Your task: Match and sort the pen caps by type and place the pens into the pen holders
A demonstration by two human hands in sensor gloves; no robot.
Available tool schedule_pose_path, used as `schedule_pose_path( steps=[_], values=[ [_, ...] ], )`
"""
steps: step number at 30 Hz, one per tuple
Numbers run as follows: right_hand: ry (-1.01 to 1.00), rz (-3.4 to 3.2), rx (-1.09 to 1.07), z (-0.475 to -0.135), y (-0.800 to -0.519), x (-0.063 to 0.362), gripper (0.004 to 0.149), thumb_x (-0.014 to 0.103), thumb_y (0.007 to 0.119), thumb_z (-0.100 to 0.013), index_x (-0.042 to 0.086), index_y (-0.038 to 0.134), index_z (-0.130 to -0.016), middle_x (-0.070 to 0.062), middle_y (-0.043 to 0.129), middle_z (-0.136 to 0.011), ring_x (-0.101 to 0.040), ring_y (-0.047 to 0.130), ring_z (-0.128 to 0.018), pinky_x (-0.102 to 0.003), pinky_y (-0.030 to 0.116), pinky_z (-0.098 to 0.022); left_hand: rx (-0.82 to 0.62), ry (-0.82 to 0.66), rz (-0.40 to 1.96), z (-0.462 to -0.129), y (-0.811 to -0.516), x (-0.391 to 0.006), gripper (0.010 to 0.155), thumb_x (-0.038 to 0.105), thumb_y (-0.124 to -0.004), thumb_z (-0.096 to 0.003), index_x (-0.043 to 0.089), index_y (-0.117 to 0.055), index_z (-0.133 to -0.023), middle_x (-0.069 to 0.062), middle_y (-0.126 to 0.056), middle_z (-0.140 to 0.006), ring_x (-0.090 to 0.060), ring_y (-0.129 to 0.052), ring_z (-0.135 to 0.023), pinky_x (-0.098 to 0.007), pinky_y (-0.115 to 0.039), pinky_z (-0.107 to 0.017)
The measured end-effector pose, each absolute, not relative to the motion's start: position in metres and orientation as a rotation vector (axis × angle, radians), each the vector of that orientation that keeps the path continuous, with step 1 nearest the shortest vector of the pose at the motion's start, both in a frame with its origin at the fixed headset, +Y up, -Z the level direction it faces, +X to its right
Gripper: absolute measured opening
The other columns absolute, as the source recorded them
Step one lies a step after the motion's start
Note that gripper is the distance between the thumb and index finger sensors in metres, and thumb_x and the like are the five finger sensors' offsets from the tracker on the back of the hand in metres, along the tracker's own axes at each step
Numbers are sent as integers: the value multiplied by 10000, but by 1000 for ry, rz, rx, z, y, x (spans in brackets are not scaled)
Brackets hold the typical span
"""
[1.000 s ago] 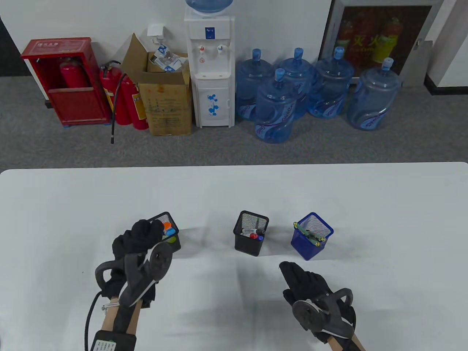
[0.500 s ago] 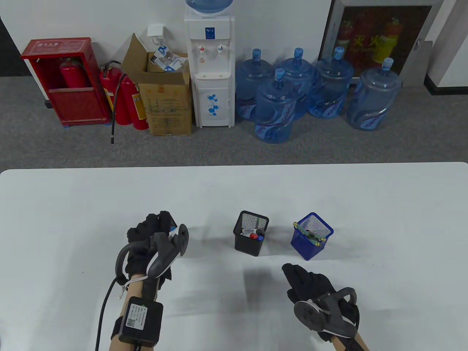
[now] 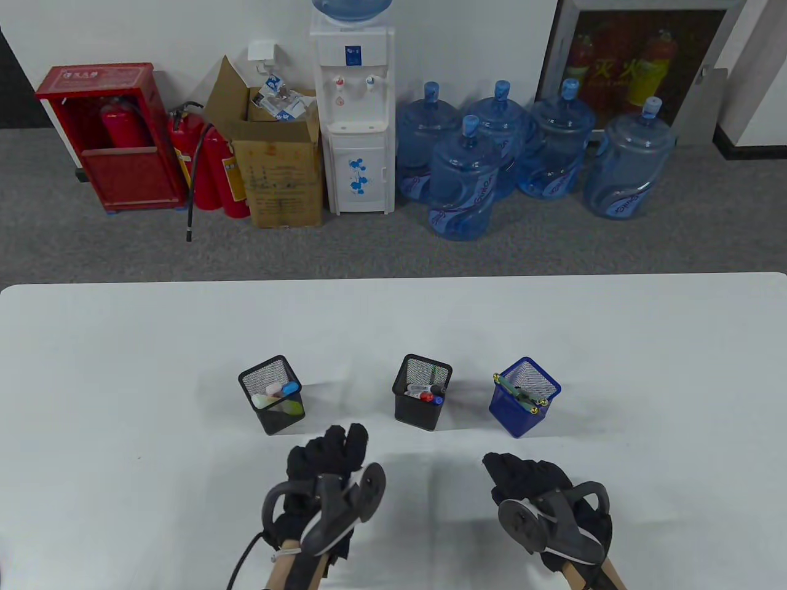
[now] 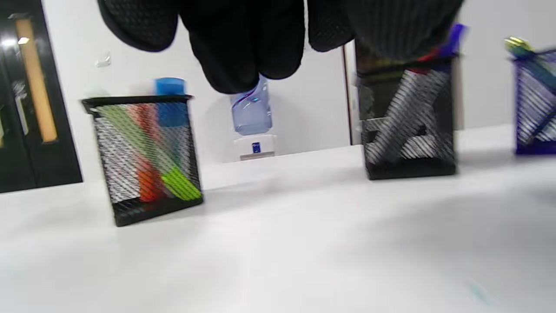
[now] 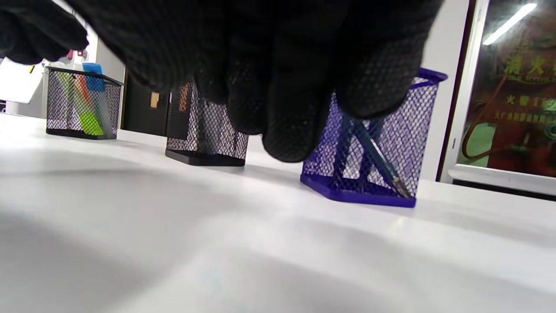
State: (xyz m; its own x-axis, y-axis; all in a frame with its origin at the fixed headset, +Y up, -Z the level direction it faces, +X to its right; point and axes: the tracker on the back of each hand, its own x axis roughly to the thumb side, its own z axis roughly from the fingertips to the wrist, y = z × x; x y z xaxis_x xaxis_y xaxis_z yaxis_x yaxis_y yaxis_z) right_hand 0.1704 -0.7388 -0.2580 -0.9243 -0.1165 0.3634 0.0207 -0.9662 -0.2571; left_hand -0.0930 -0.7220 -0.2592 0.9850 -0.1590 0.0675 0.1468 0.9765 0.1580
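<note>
Three mesh pen holders stand in a row on the white table [image 3: 393, 319]. The left black holder [image 3: 272, 394] [image 4: 145, 156] [image 5: 82, 104] contains coloured highlighters. The middle black holder [image 3: 422, 391] [image 4: 408, 126] [image 5: 204, 134] contains markers. The blue holder [image 3: 524, 396] [image 5: 369, 152] contains slim pens. My left hand [image 3: 329, 458] [image 4: 236, 39] hovers in front of the gap between the left and middle holders, fingers loosely curled, holding nothing. My right hand [image 3: 516, 476] [image 5: 278, 78] rests low in front of the blue holder, empty, fingers relaxed.
Beyond the table's far edge on the grey carpet are a red extinguisher cabinet [image 3: 110, 135], a cardboard box [image 3: 280, 166], a water dispenser [image 3: 353, 117] and several blue water bottles [image 3: 535, 153].
My left hand has let go at the left holder and pulled back to the right and toward me, empty. The highlighters now lie inside that holder. My right hand has barely moved.
</note>
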Motion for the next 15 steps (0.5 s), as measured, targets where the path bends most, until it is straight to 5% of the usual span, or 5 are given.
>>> schedule_pose_path(
  steps=[15],
  values=[
    [289, -2953, -549, -263, -749, 182, 575, 446, 742, -388, 270, 767, -935, 37, 936, -896, -153, 1034, -763, -463, 884, -587, 128, -65, -29, -259, -738, -115, 663, 469, -709, -415, 364, -590, -1059, -18, -720, -1102, -321, -857, -926, -604, -641, -730]
  ],
)
